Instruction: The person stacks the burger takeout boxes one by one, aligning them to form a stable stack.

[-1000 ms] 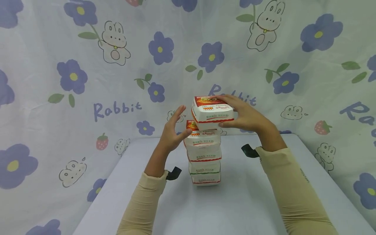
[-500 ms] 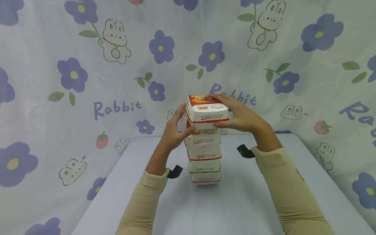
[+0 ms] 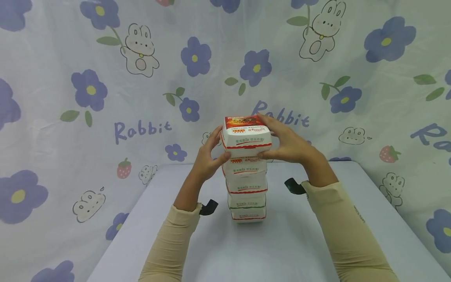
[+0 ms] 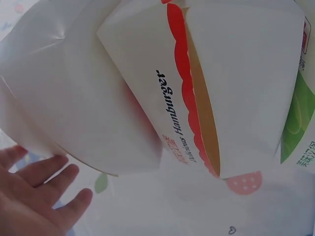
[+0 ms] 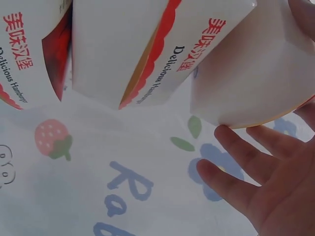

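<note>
A white hamburger box (image 3: 248, 137) with a red picture lid sits at the top of a stack of several similar boxes (image 3: 246, 184). My left hand (image 3: 207, 156) holds it by its left side, thumb at the front lower corner. On the opposite side my right hand (image 3: 290, 141) grips it, with its thumb low on the front and its fingers behind the lid. Both wrist views show the held box tilted against the box below (image 4: 142, 83); whether its whole base rests there cannot be told. The lower boxes stand slightly out of line.
The stack stands on a white-covered table (image 3: 303, 243). Behind it hangs a curtain (image 3: 211, 23) printed with rabbits, flowers and strawberries. A dark wrist-mounted piece (image 3: 209, 207) juts inward from the left sleeve, and a similar one (image 3: 295, 186) from the right sleeve.
The right hand has brought the top box left and slightly down onto the stack. The left hand, apart from the box at first, has come to hold its left side.
</note>
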The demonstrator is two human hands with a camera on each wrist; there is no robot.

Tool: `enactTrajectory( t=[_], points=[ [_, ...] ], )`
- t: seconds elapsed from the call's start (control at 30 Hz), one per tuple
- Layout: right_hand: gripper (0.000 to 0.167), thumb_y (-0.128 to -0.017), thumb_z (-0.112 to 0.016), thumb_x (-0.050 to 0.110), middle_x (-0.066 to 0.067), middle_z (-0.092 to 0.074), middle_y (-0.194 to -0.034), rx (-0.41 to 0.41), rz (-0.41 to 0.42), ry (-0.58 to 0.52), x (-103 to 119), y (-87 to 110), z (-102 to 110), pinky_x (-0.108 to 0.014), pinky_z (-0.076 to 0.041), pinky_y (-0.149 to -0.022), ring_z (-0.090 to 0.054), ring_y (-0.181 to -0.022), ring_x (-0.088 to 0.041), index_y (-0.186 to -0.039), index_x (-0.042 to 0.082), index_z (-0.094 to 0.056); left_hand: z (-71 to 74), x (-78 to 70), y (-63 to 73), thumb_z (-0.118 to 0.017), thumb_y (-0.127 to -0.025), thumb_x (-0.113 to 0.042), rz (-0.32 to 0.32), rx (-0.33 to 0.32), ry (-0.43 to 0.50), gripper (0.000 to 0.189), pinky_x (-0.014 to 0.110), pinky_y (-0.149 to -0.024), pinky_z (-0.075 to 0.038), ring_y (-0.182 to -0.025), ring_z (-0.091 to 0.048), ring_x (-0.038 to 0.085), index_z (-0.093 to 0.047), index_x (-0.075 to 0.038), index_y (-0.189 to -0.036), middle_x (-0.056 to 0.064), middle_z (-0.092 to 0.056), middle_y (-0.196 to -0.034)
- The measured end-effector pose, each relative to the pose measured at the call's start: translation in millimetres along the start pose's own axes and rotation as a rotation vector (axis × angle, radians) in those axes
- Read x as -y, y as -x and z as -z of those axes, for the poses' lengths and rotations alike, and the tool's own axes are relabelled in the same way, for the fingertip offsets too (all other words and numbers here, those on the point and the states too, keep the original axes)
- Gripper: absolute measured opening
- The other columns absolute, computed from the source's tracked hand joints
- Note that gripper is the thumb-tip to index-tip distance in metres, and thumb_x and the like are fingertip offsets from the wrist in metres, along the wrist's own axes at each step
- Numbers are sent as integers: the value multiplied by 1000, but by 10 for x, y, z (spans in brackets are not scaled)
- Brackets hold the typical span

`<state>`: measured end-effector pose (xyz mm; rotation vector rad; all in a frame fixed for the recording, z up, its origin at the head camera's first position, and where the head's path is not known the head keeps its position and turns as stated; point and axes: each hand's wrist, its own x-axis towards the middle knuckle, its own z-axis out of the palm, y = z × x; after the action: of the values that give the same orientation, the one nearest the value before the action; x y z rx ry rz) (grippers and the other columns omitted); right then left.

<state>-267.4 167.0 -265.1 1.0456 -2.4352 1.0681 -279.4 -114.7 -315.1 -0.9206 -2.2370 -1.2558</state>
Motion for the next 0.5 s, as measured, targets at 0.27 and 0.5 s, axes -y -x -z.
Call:
enactTrajectory(
  t=[0.27, 0.5],
  points=[
    [108, -70, -88, 37, 6, -25, -157, -45, 42, -12, -68, 6, -66, -62, -34, -103, -23, -143, -22, -155, 37, -21, 11, 22, 28, -54, -81, -76, -3, 17, 43, 95, 70, -102, -26, -141, -31, 25, -22, -27, -156, -6, -34, -154],
    [107, -70, -87, 37, 5, -25, -157, -44, 39, -51, -109, 18, -117, -57, -38, -103, -25, -142, -21, -155, 31, -22, 19, 79, 38, -54, -81, -75, -21, 31, 84, 96, 69, -103, -26, -140, -31, 26, -22, -23, -156, -2, -36, -153]
  ],
)
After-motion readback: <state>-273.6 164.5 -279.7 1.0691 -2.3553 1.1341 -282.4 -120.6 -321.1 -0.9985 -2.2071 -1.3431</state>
